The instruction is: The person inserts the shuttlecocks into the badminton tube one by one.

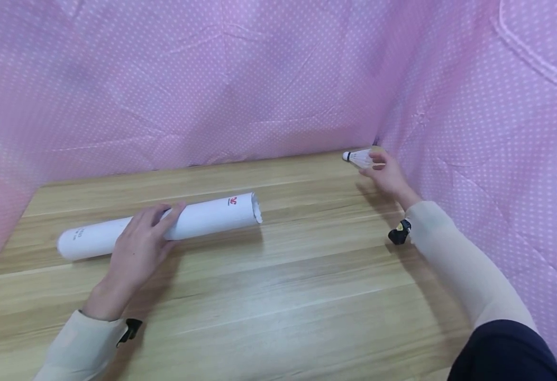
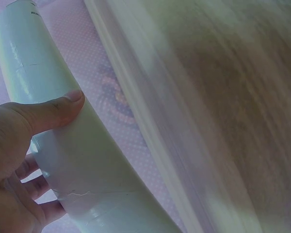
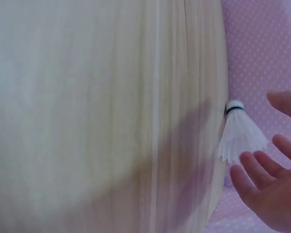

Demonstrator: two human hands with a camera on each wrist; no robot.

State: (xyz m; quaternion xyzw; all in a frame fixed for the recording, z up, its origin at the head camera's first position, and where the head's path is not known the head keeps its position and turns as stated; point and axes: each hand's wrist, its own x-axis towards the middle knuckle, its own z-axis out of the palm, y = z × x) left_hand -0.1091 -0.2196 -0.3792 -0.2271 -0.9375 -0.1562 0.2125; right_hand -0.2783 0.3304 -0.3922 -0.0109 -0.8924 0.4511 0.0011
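A long white cardboard tube (image 1: 213, 216) with a small red logo lies slantwise over the left half of the wooden table. My left hand (image 1: 140, 243) grips it round the middle. In the left wrist view the thumb (image 2: 63, 109) lies across the tube (image 2: 94, 155), and the other fingers reach round its far side. At the far right corner a white feathered shuttlecock (image 1: 358, 157) with a black band rests on its side, cork end pointing left. My right hand (image 1: 386, 173) is at its feathers, and the right wrist view shows the fingers (image 3: 254, 170) spread beside the shuttlecock (image 3: 241, 133).
Pink dotted cloth (image 1: 278, 79) hangs along the back and right sides of the table (image 1: 297, 301), close behind the shuttlecock. The tube's right end has a ragged rim. A small black device sits at each sleeve cuff.
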